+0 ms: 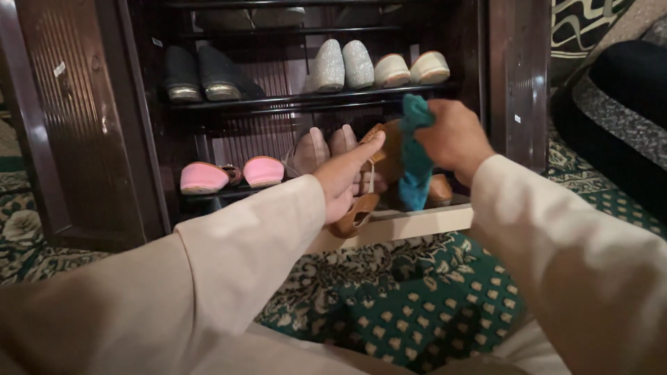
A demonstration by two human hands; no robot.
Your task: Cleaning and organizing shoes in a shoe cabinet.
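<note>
My left hand (342, 177) holds a tan leather shoe (361, 208) by its upper, heel end hanging down, in front of the lowest shelf of a dark wooden shoe rack (306, 104). My right hand (451, 135) is closed on a teal cloth (415, 163) and presses it against the shoe's side. The cloth hangs down past the shoe. A second tan shoe (440, 189) sits on the bottom shelf behind the cloth, mostly hidden.
On the rack stand pink flats (201, 177), beige heels (313, 149), glittery silver shoes (344, 64), cream flats (411, 68) and dark shoes (208, 73). A green patterned carpet (417, 298) covers the floor. A dark cushion (618, 104) lies at the right.
</note>
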